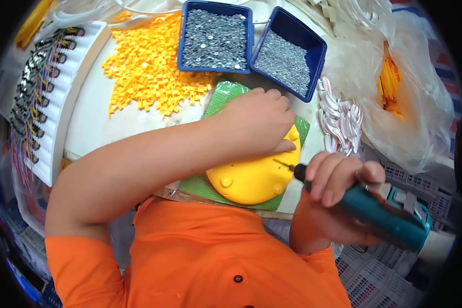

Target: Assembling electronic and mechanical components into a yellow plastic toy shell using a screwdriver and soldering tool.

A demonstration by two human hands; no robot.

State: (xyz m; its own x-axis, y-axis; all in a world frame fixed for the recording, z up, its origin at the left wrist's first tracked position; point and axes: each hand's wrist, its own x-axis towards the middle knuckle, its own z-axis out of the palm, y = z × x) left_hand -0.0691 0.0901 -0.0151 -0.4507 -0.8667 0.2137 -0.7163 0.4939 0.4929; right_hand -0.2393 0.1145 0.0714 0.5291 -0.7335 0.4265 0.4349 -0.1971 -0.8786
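Note:
A round yellow plastic part (251, 177) with small raised knobs lies on a green mat (197, 186) in front of me. My left hand (262, 120) is closed over its far side, thumb pressed along the surface; the fingertips are hidden beneath the hand. In my right hand (339, 179) is a teal electric screwdriver (382, 213), gripped round its body. Its thin bit points left, with the tip over the right part of the yellow piece; I cannot tell whether it touches.
Two blue bins, one of washer-like metal pieces (215, 41) and one of screws (282, 61), stand beyond the mat. Small yellow pieces (154, 66) are heaped left of them. White curved strips (339, 118) and a plastic bag (416, 102) lie right; a white foam tray (69, 97) with wired parts stands left.

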